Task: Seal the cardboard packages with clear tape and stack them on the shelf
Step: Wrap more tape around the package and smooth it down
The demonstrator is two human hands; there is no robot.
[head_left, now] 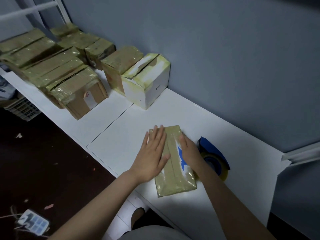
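A flat cardboard package, wrapped in clear tape and bearing a torn blue-and-white label, lies on the white shelf. My left hand presses flat on the package's left half with fingers straight. Along the package's right edge rests my right hand, its fingers extended over the label. A blue tape dispenser with a roll of clear tape sits just right of the package, partly hidden by my right wrist.
Several taped cardboard packages stand in rows at the shelf's far left, and a white taped box sits against the grey-blue wall. A plastic crate and a power strip lie on the dark floor.
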